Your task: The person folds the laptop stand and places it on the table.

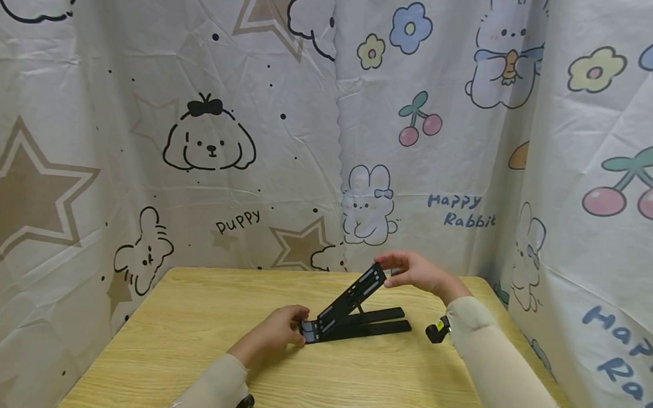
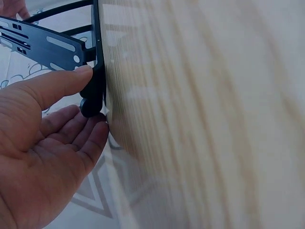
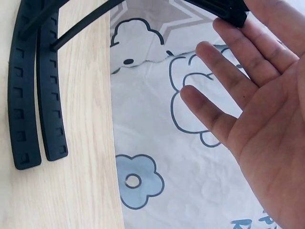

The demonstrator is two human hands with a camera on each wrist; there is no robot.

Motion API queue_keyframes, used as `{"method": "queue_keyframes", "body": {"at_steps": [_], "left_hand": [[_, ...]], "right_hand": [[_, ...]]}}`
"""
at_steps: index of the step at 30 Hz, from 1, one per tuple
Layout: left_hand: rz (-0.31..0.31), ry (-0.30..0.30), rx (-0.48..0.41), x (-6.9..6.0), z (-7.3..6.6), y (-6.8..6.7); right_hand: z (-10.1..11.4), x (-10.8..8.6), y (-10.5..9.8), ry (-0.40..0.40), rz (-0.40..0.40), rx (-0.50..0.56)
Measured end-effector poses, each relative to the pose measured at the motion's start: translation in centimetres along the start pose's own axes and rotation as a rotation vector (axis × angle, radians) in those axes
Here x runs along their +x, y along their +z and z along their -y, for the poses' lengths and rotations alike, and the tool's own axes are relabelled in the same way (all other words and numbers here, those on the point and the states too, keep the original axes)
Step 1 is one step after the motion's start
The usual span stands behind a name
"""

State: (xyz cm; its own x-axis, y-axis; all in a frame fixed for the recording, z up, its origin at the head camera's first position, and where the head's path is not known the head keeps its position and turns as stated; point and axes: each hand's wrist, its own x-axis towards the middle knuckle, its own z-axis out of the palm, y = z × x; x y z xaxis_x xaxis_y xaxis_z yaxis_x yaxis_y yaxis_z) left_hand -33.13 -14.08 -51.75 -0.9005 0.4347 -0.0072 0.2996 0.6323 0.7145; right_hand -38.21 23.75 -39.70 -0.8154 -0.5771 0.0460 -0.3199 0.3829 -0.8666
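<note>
Before a printed curtain [image 1: 300, 179], on the wooden desk [image 1: 193, 298], sits a black folding stand [image 1: 350, 301], its slotted plate [image 1: 358, 291] tilted above two notched legs [image 1: 378, 330]; the left hand's [image 1: 279, 328] fingers pinch its low end, the right hand's [image 1: 418, 272] its raised end.

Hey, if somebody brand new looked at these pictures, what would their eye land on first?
Probably the black stand, unfolded on the wooden table, with the left hand at its low end and the right hand at the top of its slanted panel. Next would likely come the pale cloth behind, printed with cartoon animals, cherries and flowers, with a big brown star at the left of the head view.
</note>
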Motion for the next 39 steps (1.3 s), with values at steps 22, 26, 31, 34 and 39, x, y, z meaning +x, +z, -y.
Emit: {"method": "queue_keyframes", "body": {"at_steps": [22,26,31,34,39], "left_hand": [[-0.028,0.022,-0.013,0.6,1.0,-1.0],[-0.050,0.037,-0.016,0.8,1.4,-1.2],[-0.048,0.041,-0.044,1.0,1.6,-1.5],[-0.042,0.040,-0.060,1.2,1.8,-1.7],[-0.039,0.040,-0.087,1.5,2.3,-1.8]], "right_hand": [[-0.3,-0.8,2.4,-0.021,-0.088,0.092],[-0.3,-0.9,3.0,-0.026,-0.117,0.096],[-0.2,-1.0,3.7,-0.021,-0.146,0.099],[-0.2,-1.1,4.0,-0.015,-0.166,0.101],[-0.2,-1.2,4.6,-0.012,-0.200,0.100]]}}
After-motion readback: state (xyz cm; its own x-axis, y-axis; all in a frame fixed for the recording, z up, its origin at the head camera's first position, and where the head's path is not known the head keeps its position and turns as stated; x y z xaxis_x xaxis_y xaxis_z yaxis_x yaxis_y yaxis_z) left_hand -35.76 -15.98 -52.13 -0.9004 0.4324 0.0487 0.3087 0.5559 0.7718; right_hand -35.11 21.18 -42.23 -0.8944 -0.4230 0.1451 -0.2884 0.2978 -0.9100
